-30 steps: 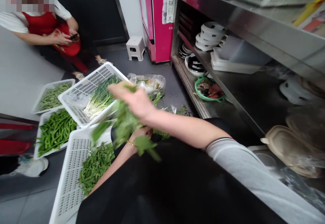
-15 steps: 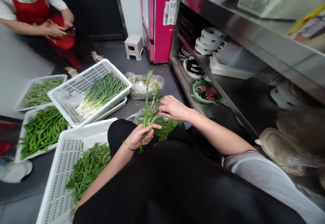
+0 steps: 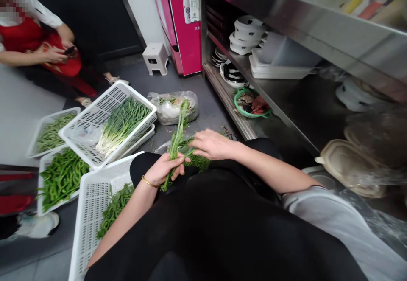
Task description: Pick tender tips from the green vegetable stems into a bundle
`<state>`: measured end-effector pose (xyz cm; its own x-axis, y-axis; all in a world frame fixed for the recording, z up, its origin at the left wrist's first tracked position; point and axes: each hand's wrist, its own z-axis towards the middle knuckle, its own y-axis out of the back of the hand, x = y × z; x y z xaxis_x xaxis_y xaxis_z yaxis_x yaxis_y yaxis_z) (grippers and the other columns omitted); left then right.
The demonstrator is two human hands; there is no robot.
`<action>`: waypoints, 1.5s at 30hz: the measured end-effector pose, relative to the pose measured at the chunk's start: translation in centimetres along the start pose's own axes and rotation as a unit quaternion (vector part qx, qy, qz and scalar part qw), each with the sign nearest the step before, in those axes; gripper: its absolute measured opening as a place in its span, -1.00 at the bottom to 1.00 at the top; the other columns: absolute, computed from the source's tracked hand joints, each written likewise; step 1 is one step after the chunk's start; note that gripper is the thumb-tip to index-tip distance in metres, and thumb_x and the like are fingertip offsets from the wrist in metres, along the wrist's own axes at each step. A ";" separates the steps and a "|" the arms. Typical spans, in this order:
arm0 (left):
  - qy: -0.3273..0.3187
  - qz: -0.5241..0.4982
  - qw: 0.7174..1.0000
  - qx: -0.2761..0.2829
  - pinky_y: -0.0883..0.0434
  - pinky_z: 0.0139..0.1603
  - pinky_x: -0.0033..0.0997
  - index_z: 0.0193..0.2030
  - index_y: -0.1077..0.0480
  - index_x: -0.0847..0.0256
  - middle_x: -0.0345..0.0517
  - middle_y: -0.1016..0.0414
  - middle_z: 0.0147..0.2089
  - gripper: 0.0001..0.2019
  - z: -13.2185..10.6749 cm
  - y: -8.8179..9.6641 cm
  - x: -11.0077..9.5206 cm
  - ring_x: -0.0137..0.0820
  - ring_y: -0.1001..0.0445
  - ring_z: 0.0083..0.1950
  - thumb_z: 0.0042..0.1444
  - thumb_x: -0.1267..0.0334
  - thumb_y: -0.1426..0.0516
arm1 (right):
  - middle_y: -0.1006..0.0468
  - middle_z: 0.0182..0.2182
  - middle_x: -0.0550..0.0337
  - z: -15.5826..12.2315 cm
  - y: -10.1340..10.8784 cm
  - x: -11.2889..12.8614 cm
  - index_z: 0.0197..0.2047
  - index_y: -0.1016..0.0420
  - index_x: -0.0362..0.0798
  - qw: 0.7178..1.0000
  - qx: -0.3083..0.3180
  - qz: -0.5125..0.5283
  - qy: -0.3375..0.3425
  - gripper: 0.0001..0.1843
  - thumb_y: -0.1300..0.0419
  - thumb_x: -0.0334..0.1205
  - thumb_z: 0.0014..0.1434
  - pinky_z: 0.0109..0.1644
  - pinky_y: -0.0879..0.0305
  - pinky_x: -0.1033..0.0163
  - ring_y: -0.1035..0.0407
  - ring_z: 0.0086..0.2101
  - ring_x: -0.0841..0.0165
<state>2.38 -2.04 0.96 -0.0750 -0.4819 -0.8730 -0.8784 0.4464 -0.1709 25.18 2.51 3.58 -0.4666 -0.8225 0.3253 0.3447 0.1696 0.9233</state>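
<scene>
My left hand, a gold bracelet at its wrist, is closed around a bunch of long green leafy stems that leans up and away from me. Just to the right, my right hand pinches a thin green stem that runs toward the left fingers. Beneath and behind the hands lies a pile of fine greens on plastic, partly hidden by them. Loose leafy greens rest in a white perforated basket by my left forearm.
Scallions fill a white basket stacked at the left, near green peppers and green beans. Ahead sit a plastic bag and a stool. A steel shelf borders the right. Another person sits holding a phone.
The bunch in my left hand has tilted and shifted slightly left. My right hand has come lower, close to the left fingers. The camera view has turned right and down.
</scene>
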 end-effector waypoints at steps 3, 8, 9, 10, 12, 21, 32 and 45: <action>0.013 -0.024 1.000 0.004 -0.38 -0.56 -0.46 -0.02 -0.35 0.39 0.08 -0.54 -0.39 -0.57 -0.7 0.5 0.1 -0.40 -0.46 -0.53 0.00 0.18 -0.20 | -0.46 -0.38 0.10 -0.1 -0.4 -0.7 -0.27 -0.43 -0.10 0.995 0.104 -0.002 -0.012 -0.70 0.07 -0.16 0.26 -0.37 -0.03 0.32 -0.28 -0.44 0.41; 0.009 -0.016 0.999 -0.038 -0.23 -0.67 -0.56 -0.19 -0.42 0.40 -0.06 -0.48 -0.52 -0.68 -1.7 1.9 1.0 -0.56 -0.30 -0.67 -0.03 0.19 -0.22 | -0.46 -0.41 0.13 -1.6 -0.8 -2.7 -0.36 -0.40 -0.11 0.994 0.066 0.057 -0.071 -0.76 0.02 -0.20 0.22 -0.36 -0.04 0.34 -0.29 -0.43 0.42; 0.003 -0.016 0.999 -0.051 -0.13 -0.72 -0.60 -0.24 -0.44 0.40 -0.12 -0.44 -0.56 -0.71 -1.7 2.0 1.1 -0.62 -0.20 -0.72 -0.03 0.19 -0.22 | -0.45 -0.44 0.14 -1.8 -1.0 -2.8 -0.39 -0.39 -0.11 0.993 0.052 0.080 -0.076 -0.76 0.01 -0.19 0.21 -0.36 -0.05 0.34 -0.28 -0.44 0.43; 0.000 -0.019 0.998 -0.062 -0.03 -0.75 -0.62 -0.28 -0.44 0.39 -0.16 -0.41 -0.59 -0.73 -1.7 2.0 1.1 -0.66 -0.12 -0.74 -0.04 0.19 -0.22 | -0.44 -0.46 0.15 -2.0 -1.4 -3.0 -0.41 -0.38 -0.11 0.989 0.026 0.117 -0.087 -0.74 0.00 -0.18 0.20 -0.36 -0.07 0.34 -0.27 -0.45 0.43; 0.000 -0.028 0.997 -0.077 0.09 -0.76 -0.63 -0.30 -0.44 0.38 -0.20 -0.38 -0.60 -0.74 -1.6 1.8 1.2 -0.70 -0.03 -0.75 -0.05 0.18 -0.22 | -0.38 -0.54 0.21 -2.2 -2.0 -3.2 -0.42 -0.35 -0.11 0.960 -0.083 0.229 -0.141 -0.70 0.04 -0.11 0.21 -0.37 -0.12 0.35 -0.25 -0.51 0.45; 0.006 -0.012 0.998 -0.063 0.08 -0.77 -0.63 -0.33 -0.41 0.35 -0.20 -0.38 -0.60 -0.74 -0.6 0.6 1.5 -0.68 -0.06 -0.75 -0.04 0.15 -0.21 | -0.45 -0.41 0.08 0.0 -2.0 -0.5 -0.29 -0.40 -0.12 0.985 -0.056 0.117 -0.111 -0.66 -0.02 0.00 0.17 -0.37 -0.16 0.32 -0.32 -0.43 0.39; 0.016 -0.098 0.993 -0.072 0.06 -0.75 -0.65 -0.44 -0.41 0.36 -0.30 -0.21 -0.70 -0.76 -1.3 1.8 2.7 -0.67 -0.09 -0.74 -0.04 0.17 -0.21 | -0.28 -0.56 0.29 -1.4 -2.5 -2.2 -0.42 -0.28 -0.10 0.887 -0.173 0.403 -0.148 -0.58 0.18 -0.01 0.27 -0.55 0.00 0.41 -0.07 -0.62 0.54; -0.005 -0.071 0.997 -0.009 0.08 -0.76 -0.61 -0.34 -0.45 0.40 -0.12 -0.41 -0.62 -0.76 -0.3 0.3 1.4 -0.66 -0.11 -0.76 0.03 0.19 -0.16 | -0.31 -0.58 0.27 1.0 -3.5 -0.2 -0.47 -0.35 -0.13 0.985 0.060 0.149 -0.060 -0.64 0.03 -0.09 0.23 -0.42 0.05 0.38 -0.13 -0.54 0.51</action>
<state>1.83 -2.81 -0.18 0.0557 -0.5314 -0.8453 -0.8881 0.3606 -0.2852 23.28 2.57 0.51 -0.4544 -0.6582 0.6002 0.3854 0.4621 0.7987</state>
